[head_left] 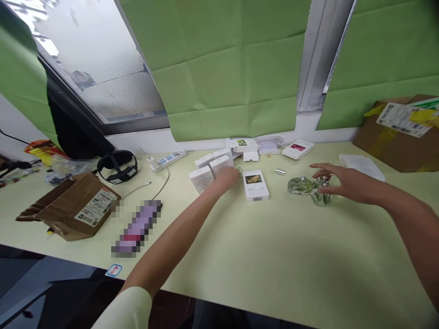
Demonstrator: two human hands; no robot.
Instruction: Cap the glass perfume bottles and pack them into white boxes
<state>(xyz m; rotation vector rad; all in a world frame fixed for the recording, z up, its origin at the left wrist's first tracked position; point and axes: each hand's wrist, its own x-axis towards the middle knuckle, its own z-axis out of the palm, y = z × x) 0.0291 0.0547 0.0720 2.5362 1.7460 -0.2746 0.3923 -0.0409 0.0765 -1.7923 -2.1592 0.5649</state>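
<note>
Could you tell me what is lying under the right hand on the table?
Under the right hand sit two clear glass bottles; the fingers cover part of the nearer one, so its top is hidden.

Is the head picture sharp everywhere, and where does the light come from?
Head view: daylight enters through the window; the table is evenly lit with weak shadows; straight edges bend near the borders; a pixelated patch hides one object; the right hand looks slightly blurred.
</note>
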